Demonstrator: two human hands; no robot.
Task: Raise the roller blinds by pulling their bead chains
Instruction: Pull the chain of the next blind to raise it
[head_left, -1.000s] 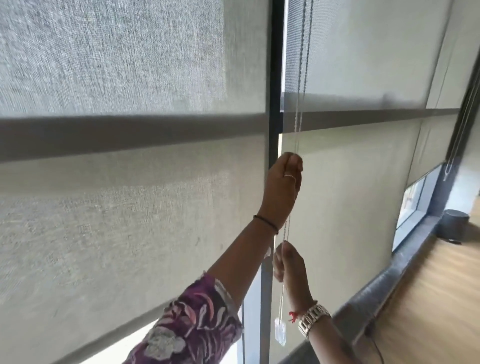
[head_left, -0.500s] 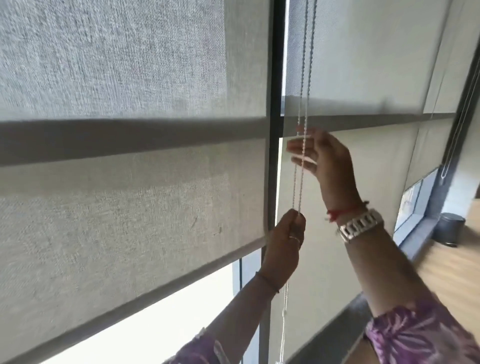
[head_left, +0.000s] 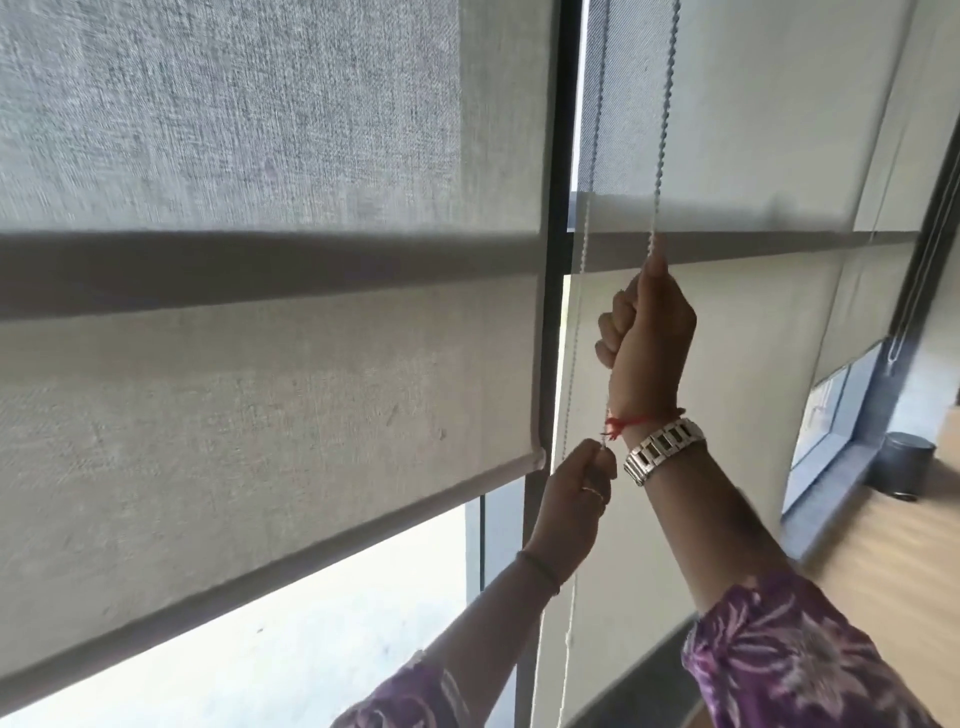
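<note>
Both hands, right hand (head_left: 647, 338) above left hand (head_left: 571, 493), grip the bead chain (head_left: 661, 156).

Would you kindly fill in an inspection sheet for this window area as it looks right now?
Surface: wooden floor at lower right, beside a grey window ledge.
Job's things: left roller blind partly raised, bright glass showing under its bottom bar; right roller blind hangs lower; bead chain runs down between them.
Clutter: dark round bin on the floor by the ledge.
Hands: right hand grips the chain higher up; left hand pinches it below.
Cables: another chain hangs at a far window.
Surroundings: dark window frame post between the blinds; further blinds at right.
</note>
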